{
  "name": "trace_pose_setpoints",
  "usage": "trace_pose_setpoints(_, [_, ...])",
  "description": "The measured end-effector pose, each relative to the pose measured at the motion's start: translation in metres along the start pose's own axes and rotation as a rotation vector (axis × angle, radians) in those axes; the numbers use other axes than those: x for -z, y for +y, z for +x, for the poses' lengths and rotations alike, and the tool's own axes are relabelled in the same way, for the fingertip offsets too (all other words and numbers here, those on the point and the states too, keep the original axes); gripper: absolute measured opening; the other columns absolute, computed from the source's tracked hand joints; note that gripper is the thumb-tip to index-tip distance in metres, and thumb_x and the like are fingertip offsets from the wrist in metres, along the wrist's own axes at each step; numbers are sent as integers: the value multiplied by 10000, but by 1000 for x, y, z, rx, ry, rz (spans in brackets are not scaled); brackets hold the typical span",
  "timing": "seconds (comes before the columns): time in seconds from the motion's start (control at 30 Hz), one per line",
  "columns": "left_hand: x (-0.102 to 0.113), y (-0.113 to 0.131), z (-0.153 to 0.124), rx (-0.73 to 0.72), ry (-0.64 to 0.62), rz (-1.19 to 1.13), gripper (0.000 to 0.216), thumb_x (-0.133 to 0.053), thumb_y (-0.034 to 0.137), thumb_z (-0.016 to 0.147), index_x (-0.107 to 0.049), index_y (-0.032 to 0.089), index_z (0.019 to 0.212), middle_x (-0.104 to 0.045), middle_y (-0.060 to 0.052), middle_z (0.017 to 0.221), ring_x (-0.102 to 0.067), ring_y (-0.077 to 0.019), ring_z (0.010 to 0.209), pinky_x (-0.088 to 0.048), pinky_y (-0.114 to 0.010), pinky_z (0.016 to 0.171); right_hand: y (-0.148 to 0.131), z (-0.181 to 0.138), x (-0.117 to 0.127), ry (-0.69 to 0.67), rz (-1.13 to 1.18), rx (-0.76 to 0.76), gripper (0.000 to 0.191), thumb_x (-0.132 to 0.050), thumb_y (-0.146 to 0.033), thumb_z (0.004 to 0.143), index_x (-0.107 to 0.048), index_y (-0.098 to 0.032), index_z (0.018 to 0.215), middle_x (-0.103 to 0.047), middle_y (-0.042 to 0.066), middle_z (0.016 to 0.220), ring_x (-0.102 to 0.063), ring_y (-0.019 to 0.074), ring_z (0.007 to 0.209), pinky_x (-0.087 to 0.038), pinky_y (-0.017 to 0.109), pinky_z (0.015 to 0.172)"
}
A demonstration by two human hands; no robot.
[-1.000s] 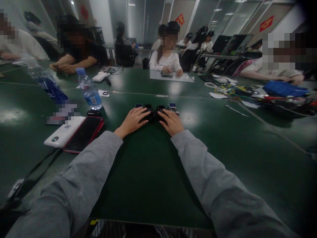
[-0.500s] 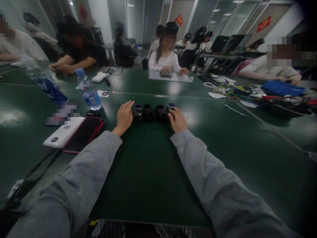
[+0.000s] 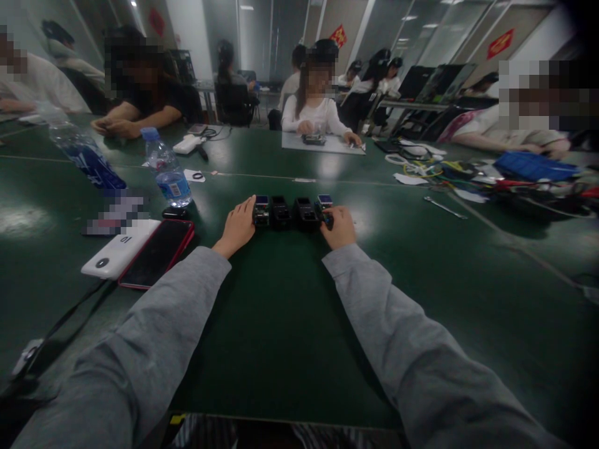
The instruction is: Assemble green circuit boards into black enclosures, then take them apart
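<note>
Several small devices stand in a row on the green table. At the left end is a bare circuit board with a small screen (image 3: 262,215). Beside it are two black cases, one left (image 3: 281,213) and one right (image 3: 306,215), with a gap between them. A second circuit board with a screen (image 3: 324,201) stands at the right end. My left hand (image 3: 238,226) lies along the left board's outer side, fingers stretched forward and touching its edge. My right hand (image 3: 341,228) has curled fingers and thumb closed at the right board's near part, which they partly hide.
To the left are a water bottle (image 3: 169,178), a larger bottle (image 3: 91,159), a white power bank (image 3: 119,249) and a red-cased phone (image 3: 159,252). On the right lie a wrench (image 3: 444,207), tangled cables and a blue bin (image 3: 536,167). Other people sit around the table.
My left hand has moved slightly right, against the left board. My right hand's fingers have curled in at the right board. Across the table, a person's hands have shifted.
</note>
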State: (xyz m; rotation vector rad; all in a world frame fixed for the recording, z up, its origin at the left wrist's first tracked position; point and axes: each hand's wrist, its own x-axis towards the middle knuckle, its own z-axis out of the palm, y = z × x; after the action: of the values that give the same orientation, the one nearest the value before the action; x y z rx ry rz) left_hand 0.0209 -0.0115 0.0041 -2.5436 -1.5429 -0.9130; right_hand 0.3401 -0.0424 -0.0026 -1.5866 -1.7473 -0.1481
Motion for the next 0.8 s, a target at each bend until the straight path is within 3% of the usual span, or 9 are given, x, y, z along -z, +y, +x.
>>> trace_pose_setpoints(0.4, [11, 12, 0, 53, -91, 54, 727, -437, 43, 861, -247, 77, 1562, -452, -190, 1525, -460, -306, 1364, -424, -486, 1124, 0, 2, 1, 28, 102, -188, 291, -611, -257, 811, -582, -189, 1092, -588, 133, 1120, -583, 284, 1028, -492, 469, 950])
trace_pose_setpoints(0.63, [10, 11, 0, 70, -100, 53, 738, -447, 53, 869, -230, 105, 1573, -455, -179, 1526, -467, -306, 1363, -437, -491, 1111, 15, 9, -7, 90, 246, -399, 265, -547, -347, 849, -554, -187, 1060, -637, 114, 1056, -596, 266, 966, -475, 457, 939])
trace_pose_setpoints(0.8, [10, 11, 0, 65, -93, 48, 745, -450, 48, 865, -233, 109, 1575, -456, -181, 1526, -473, -310, 1357, -441, -495, 1108, 14, 10, -8, 102, 205, -259, 306, -559, -291, 792, -566, -155, 1066, -623, 155, 1103, -572, 280, 1039, -451, 458, 985])
